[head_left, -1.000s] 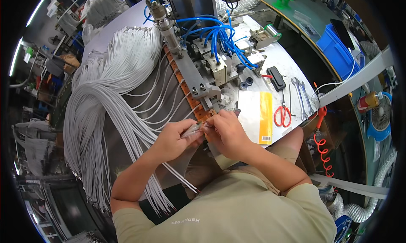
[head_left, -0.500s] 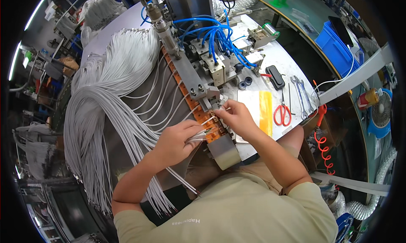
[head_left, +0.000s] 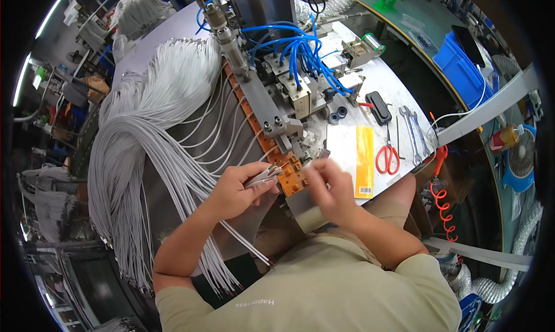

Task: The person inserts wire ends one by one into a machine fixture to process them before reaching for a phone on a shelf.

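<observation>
My left hand [head_left: 240, 187] grips a grey cable [head_left: 263, 179] near its stripped end, whose thin coloured wires point at the orange fixture rail [head_left: 283, 158]. The cable's length trails down past my forearm. My right hand [head_left: 329, 184] is blurred by motion just right of the rail's near end, over a folded metal plate [head_left: 303, 210]; whether it holds anything is unclear. A large bundle of grey cables [head_left: 144, 158] fans over the table to my left.
A metal machine with blue air hoses [head_left: 300, 54] stands behind the rail. Red scissors [head_left: 387, 155], wrenches [head_left: 413, 132], a yellow strip [head_left: 364, 158] and a black device [head_left: 381, 106] lie on the right. A blue bin [head_left: 462, 66] sits at the far right.
My right hand has dropped back from the orange rail toward me, to the right of its near end. My left hand stays on the cable, its end closer to the rail.
</observation>
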Action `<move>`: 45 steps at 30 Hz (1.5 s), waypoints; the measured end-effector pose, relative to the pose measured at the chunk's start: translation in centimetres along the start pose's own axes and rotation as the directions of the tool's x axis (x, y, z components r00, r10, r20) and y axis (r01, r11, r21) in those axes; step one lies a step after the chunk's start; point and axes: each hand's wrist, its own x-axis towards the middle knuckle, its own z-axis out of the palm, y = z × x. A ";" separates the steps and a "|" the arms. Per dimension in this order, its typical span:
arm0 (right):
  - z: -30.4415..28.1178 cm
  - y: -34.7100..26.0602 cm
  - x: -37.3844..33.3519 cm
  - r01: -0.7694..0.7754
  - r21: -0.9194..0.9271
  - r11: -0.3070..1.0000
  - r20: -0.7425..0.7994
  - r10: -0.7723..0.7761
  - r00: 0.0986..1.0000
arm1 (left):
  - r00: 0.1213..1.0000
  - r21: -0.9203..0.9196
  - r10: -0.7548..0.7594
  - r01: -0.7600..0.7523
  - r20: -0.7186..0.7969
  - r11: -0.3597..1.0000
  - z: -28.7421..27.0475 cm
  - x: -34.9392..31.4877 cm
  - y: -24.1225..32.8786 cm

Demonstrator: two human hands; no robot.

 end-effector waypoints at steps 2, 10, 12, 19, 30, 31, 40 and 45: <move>0.8 0.2 0.6 0.181 -0.130 0.975 0.014 -0.180 0.984 | 1.000 -0.083 -0.003 0.005 0.021 0.997 -0.1 0.2 0.2; 1.6 -0.1 1.2 0.407 -0.280 0.869 0.159 -0.376 0.913 | 0.949 0.221 0.299 -0.272 -0.096 0.936 0.6 0.2 -1.1; 1.6 -0.3 1.0 0.247 -0.160 0.956 0.185 -0.216 0.959 | 0.954 0.181 0.283 -0.262 -0.100 0.948 0.7 0.3 -1.0; 1.4 -0.5 1.6 0.198 -0.159 0.967 0.223 -0.160 0.962 | 0.961 0.149 0.259 -0.244 -0.092 0.958 0.6 0.3 -1.2; 1.3 -1.0 1.0 -0.056 -0.070 0.996 0.237 0.071 0.969 | 0.848 0.497 0.526 -0.430 -0.064 0.754 1.3 0.2 -1.4; 1.4 -0.8 0.7 -0.091 -0.048 0.995 0.231 0.099 0.968 | 0.841 0.508 0.539 -0.444 -0.048 0.738 1.2 0.1 -1.2; 1.2 0.7 0.1 0.372 -0.284 0.884 0.186 -0.330 0.926 | 0.970 -0.105 0.237 -0.231 0.050 0.967 0.5 0.5 -2.2; 2.6 -0.1 0.4 0.369 -0.395 0.841 0.099 -0.361 0.927 | 0.963 0.276 0.268 -0.267 0.032 0.923 0.2 -0.3 -1.0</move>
